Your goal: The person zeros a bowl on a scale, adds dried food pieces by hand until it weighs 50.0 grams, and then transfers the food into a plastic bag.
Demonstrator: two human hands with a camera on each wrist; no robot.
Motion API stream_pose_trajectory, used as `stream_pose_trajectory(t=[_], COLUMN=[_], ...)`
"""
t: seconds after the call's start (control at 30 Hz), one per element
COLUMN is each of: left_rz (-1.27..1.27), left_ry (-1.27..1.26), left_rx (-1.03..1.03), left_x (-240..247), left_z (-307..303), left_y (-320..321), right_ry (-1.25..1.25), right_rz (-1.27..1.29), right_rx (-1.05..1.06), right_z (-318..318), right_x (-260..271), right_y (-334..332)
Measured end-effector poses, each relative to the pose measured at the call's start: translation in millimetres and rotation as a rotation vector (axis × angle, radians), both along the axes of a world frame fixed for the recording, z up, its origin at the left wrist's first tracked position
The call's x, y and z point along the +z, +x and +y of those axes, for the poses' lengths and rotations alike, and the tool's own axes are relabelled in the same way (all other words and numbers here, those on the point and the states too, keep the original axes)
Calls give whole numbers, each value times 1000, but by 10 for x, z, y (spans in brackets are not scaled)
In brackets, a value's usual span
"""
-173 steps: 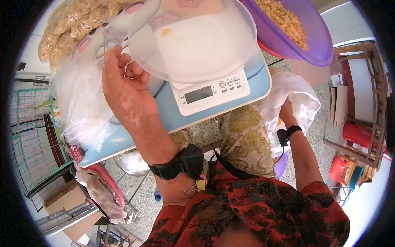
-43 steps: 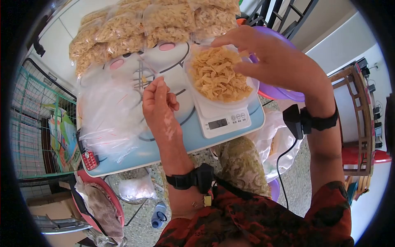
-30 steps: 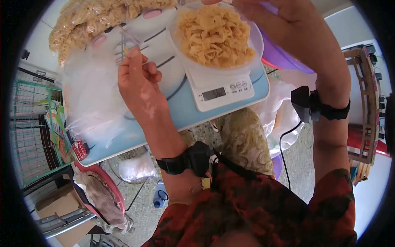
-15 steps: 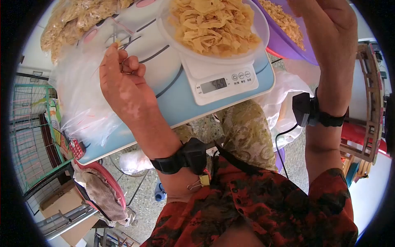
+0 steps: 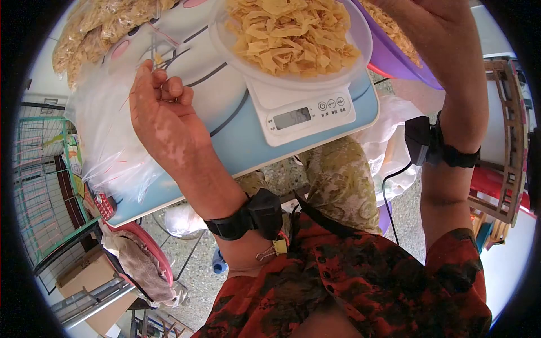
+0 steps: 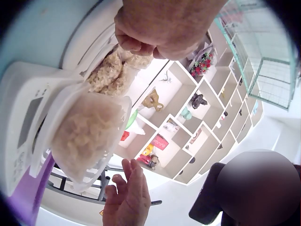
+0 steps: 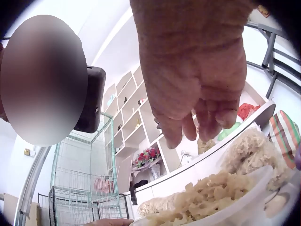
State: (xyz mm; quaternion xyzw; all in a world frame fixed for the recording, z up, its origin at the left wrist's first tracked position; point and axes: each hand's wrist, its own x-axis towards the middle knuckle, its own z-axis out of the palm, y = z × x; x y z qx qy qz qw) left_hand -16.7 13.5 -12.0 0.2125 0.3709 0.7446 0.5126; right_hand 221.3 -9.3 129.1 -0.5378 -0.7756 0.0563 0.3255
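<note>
A translucent bowl [image 5: 220, 31] heaped with pale yellow flakes [image 5: 293, 39] sits on a white scale [image 5: 282, 130], whose display is lit. My right hand [image 5: 431, 22] is raised beyond the bowl's right side, its fingers cut off by the top edge; the right wrist view shows that hand [image 7: 195, 89] above the flakes [image 7: 207, 197], fingers relaxed and holding nothing visible. To the left of the bowl, my left hand [image 5: 166, 121] is palm up with loosely bent fingers, beside thin clear plastic bags [image 5: 112, 135]. I see nothing gripped in it.
Filled bags of flakes [image 5: 107, 34] lie at the table's back left. A purple basin [image 5: 414, 69] with more flakes stands right of the scale. A red keypad device [image 5: 105, 207] lies at the near left corner, and a white plastic bag [image 5: 400, 118] is beside the right leg.
The bowl, empty in the oldest frame, now holds flakes. My right hand has come up from the white bag, been over the bowl, and moved off its right side. My left hand remains near the plastic bags.
</note>
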Motion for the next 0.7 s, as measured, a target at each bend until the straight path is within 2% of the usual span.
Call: stream_pose_trajectory(t=[0.03, 0.13, 0.17, 0.37, 0.57, 0.7], left_rz=[0, 0, -1, 2, -14, -14], left_ry=[-4, 7, 15, -4, 9, 16], left_rx=[3, -1, -6, -17, -15, -25], left_x=[2, -15, -22, -14, -8, -18], left_z=[-1, 2, 3, 9, -2, -2], left_y=[6, -8, -15, -18, -13, -19], right_ry=[-69, 10, -33, 62, 30, 25], right_rz=[-53, -160, -172, -615, -682, -675], right_rx=[-1, 133, 161, 46, -11, 34], right_z=[-5, 131, 148, 87, 72, 171], right_x=[25, -122, -90, -79, -60, -100], right_y=[-1, 23, 1, -198, -300, -213])
